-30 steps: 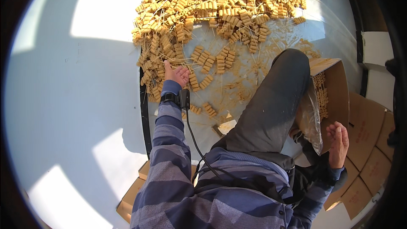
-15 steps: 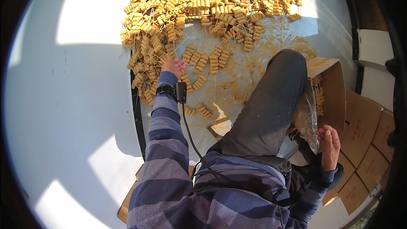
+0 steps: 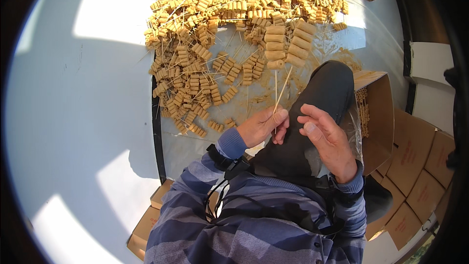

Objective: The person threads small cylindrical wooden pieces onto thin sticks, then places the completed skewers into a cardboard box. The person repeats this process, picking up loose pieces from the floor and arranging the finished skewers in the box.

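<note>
Skewered rolls point(image 3: 299, 44) in left fingers point(image 3: 280, 117); heap point(image 3: 205, 5) on pale surface point(image 3: 178, 150); cartons point(image 3: 411, 151) right.

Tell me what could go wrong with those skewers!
The left hand holds two skewers low on their thin sticks, with the rolls up at the far ends, so they might twist or slip. In the pile, many sticks cross, so pulling one out might drag others along.

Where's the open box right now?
The open box is on the head view's right, between the bent knee and the stacked cartons, beyond the right hand.
</note>
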A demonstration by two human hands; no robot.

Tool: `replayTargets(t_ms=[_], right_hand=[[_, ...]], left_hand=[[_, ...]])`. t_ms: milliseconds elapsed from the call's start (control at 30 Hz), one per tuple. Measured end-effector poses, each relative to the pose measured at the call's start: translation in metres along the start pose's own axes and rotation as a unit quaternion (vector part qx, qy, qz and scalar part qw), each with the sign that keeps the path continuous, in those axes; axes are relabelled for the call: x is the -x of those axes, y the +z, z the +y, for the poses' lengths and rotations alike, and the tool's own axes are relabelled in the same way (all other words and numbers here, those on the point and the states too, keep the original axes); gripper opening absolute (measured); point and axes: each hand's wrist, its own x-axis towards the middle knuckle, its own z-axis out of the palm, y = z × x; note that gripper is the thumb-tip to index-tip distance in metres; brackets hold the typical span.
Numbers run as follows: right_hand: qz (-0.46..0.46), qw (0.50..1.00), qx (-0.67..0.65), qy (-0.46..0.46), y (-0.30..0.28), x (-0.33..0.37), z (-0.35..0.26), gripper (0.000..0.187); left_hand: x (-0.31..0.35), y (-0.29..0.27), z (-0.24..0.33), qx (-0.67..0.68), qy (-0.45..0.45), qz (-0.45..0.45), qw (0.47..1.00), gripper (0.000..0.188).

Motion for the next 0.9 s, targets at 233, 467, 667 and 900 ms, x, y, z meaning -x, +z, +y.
replayTargets(t_ms=[233, 467, 667, 900], right_hand=[[-0.066, 0.993, -0.039, 0.085, 0.030, -0.025, 0.020, 0.038], [0.042, 0.985, -0.164, 0.038, 0.020, -0.030, 0.027, 0.045], [0.032, 0.964, -0.259, 0.060, 0.002, -0.028, 0.036, 0.047], [0.015, 0.965, -0.252, 0.070, 0.005, -0.036, 0.037, 0.048]], left_hand=[[0.000, 0.015, 0.016, -0.189, -0.043, -0.124, 0.973, 0.034], [-0.001, -0.151, -0.027, 0.222, -0.003, 0.295, 0.929, 0.051], [0.024, -0.301, -0.069, -0.233, -0.132, 0.655, 0.706, 0.057], [0.021, -0.325, -0.072, -0.489, -0.269, 0.554, 0.618, 0.052]])
